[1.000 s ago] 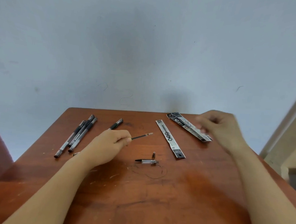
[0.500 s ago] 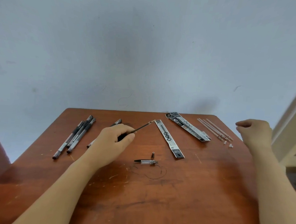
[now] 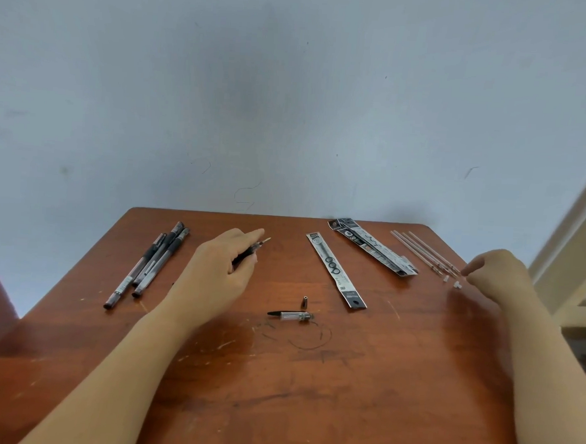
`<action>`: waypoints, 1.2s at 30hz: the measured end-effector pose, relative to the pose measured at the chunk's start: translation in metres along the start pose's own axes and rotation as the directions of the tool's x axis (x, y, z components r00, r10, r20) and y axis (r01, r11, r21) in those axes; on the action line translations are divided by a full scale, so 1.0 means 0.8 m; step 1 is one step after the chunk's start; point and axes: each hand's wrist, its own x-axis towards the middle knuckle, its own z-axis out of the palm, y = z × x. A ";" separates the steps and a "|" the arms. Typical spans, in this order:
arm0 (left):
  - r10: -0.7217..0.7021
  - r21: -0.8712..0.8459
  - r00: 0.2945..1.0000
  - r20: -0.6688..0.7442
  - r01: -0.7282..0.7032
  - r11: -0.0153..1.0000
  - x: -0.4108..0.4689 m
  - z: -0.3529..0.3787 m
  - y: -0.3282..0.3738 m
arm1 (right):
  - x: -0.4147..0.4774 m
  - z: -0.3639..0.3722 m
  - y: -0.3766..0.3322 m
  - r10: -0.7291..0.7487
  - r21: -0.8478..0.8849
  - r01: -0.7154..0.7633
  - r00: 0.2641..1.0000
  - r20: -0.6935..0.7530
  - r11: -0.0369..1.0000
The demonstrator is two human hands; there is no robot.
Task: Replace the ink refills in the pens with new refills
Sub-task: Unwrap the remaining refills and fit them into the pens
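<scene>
Your left hand (image 3: 218, 272) is curled round the pen barrel (image 3: 247, 252), its refill tip (image 3: 265, 241) poking out toward the far edge of the table (image 3: 307, 411); 1 second ago much more of that refill showed, so it looks nearly seated. Your right hand (image 3: 497, 275) has left the refill packets (image 3: 374, 249) and sits, fingers curled, just beside the 3 loose refills (image 3: 423, 254) and their small white caps (image 3: 457, 284), though I cannot tell whether it holds anything. Nearer you lie the clear pen section (image 3: 291, 315) and the metal nose cone (image 3: 304, 302), probably next to go back on, with 3 more pens (image 3: 148, 264) well apart at the left.
</scene>
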 end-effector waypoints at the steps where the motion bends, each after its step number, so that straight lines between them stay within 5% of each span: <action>1: 0.001 0.006 1.000 -0.001 -0.001 1.000 0.000 0.000 0.000 | 0.001 0.001 0.000 -0.002 -0.007 0.002 1.000 0.006 1.000; 13: 0.002 0.025 1.000 -0.007 -0.002 1.000 0.001 0.002 -0.005 | 0.000 0.005 -0.004 0.004 -0.037 -0.001 0.995 0.098 0.999; 18: -0.006 -0.009 0.999 -0.034 0.006 1.000 0.001 0.002 -0.006 | -0.009 -0.002 -0.018 -0.060 -0.010 0.060 0.997 -0.050 0.998; 22: 0.000 0.001 1.000 -0.022 0.000 1.000 0.001 0.003 -0.006 | -0.039 -0.004 -0.067 -0.254 0.181 0.278 0.956 -0.147 0.943; 24: 0.000 0.002 1.000 -0.017 0.000 1.000 0.001 0.004 -0.007 | -0.067 0.002 -0.100 -0.421 0.292 0.424 0.904 -0.076 0.857; 27: -0.009 -0.003 1.000 0.000 0.009 1.000 0.001 0.006 -0.009 | -0.110 0.023 -0.133 -0.679 0.365 0.602 0.723 0.130 0.711; 30: -0.019 0.015 1.000 0.013 0.019 1.000 0.001 0.007 -0.009 | -0.131 0.047 -0.144 -0.768 0.373 0.673 0.581 0.267 0.639; 36: -0.021 0.051 0.997 0.076 0.017 0.999 0.001 0.012 -0.006 | -0.141 0.063 -0.148 -0.777 0.292 0.727 0.521 0.353 0.621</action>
